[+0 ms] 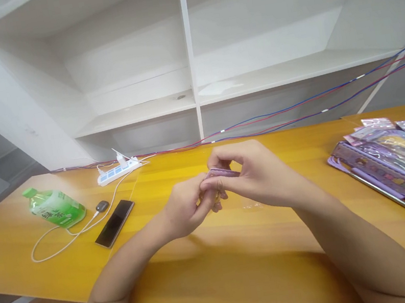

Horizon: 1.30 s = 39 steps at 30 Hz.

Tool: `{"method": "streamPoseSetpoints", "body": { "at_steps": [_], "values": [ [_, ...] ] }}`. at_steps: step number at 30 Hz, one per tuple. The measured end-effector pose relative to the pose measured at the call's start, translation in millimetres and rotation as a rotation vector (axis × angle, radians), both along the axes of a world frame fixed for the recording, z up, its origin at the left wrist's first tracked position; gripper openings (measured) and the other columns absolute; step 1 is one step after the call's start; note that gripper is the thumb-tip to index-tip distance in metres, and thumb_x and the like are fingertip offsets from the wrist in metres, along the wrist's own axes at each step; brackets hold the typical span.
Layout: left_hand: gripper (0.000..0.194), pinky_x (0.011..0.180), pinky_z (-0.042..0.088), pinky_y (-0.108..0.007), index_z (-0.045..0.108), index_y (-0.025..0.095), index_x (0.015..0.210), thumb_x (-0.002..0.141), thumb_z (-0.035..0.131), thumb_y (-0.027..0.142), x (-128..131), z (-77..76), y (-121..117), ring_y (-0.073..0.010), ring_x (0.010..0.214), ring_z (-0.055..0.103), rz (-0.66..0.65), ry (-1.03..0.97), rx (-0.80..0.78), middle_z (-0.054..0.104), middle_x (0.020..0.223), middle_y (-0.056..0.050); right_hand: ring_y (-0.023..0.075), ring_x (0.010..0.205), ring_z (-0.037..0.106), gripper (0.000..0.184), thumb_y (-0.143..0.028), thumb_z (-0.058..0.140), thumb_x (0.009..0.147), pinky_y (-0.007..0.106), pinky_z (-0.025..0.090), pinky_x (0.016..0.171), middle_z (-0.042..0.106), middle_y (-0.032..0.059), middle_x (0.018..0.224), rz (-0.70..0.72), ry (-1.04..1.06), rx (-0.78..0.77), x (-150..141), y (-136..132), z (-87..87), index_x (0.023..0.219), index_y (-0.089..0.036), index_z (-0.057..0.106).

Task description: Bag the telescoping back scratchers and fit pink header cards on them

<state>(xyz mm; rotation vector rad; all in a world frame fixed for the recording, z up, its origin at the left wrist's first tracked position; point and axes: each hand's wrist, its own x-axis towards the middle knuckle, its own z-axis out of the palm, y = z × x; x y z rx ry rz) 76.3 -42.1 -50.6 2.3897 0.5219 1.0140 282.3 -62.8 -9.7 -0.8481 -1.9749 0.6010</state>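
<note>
Over wooden table (220,257), right hand (256,171) nearly closed, thumb and fingers pinching small purple card (224,171) above table's middle; left hand (190,205), fingers curled, meets it at the card's near end, that grip partly hidden.

Through the head view I have both forearms reaching forward and angling inward, so the left hand (188,206) and the right hand (258,170) meet near the middle. On my left, the wrist is nearly straight and the fingers curl inward, a dark sleeve showing by the elbow; my right forearm is bare, its hand set slightly higher with the back turned up. The right thumb and index finger pinch together, close against the left hand's curled fingers.
</note>
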Motion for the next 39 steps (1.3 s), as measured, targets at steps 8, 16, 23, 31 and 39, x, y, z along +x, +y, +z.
{"method": "streamPoseSetpoints", "body": {
  "at_steps": [8,16,23,31,39],
  "values": [
    [0.026,0.064,0.058,-0.022,0.063,0.018,0.101,0.112,0.042,0.025,3,-1.7,-2,-0.0121,0.064,0.075,-0.009,0.001,0.014,0.077,0.077,-0.002,0.0100,0.062,0.054,0.044,-0.039,0.055,0.112,0.027,0.033,0.061,0.065,-0.0012,0.067,-0.115,-0.168,0.350,0,-2,-4.0,0.074,-0.020,0.066],
    [0.027,0.066,0.057,-0.021,0.064,0.017,0.098,0.112,0.042,0.023,1,-3.0,1,-0.0102,0.064,0.074,-0.021,-0.011,0.076,0.077,0.076,-0.002,0.0086,0.056,0.046,0.056,-0.042,0.047,0.116,0.029,0.033,0.069,0.062,-0.0045,0.059,-0.183,-0.198,0.487,-3,4,-7.8,0.067,-0.018,0.058],
    [0.026,0.063,0.056,-0.019,0.065,0.017,0.104,0.113,0.045,0.029,-1,3.4,-3,-0.0096,0.060,0.074,-0.053,-0.029,-0.066,0.077,0.077,-0.002,0.0083,0.054,0.050,0.062,-0.050,0.048,0.114,0.027,0.034,0.062,0.063,-0.0023,0.058,-0.192,-0.042,0.293,-6,6,-7.9,0.063,-0.018,0.060],
    [0.027,0.052,0.056,-0.019,0.063,0.016,0.109,0.113,0.049,0.039,-6,8.0,-4,-0.0106,0.057,0.072,-0.059,-0.183,-0.374,0.076,0.086,-0.004,0.0125,0.079,0.064,0.025,-0.043,0.074,0.101,0.024,0.050,0.073,0.074,0.0013,0.090,0.136,-0.038,-0.013,17,6,8.7,0.099,-0.019,0.072],
    [0.032,0.052,0.054,-0.018,0.064,0.016,0.105,0.114,0.045,0.042,-2,6.4,-5,-0.0102,0.056,0.072,0.022,-0.133,-0.273,0.077,0.080,-0.004,0.0160,0.086,0.070,0.019,-0.037,0.070,0.102,0.029,0.055,0.079,0.076,0.0044,0.100,0.125,0.027,-0.166,14,4,7.1,0.103,-0.019,0.073]
  ]
}}
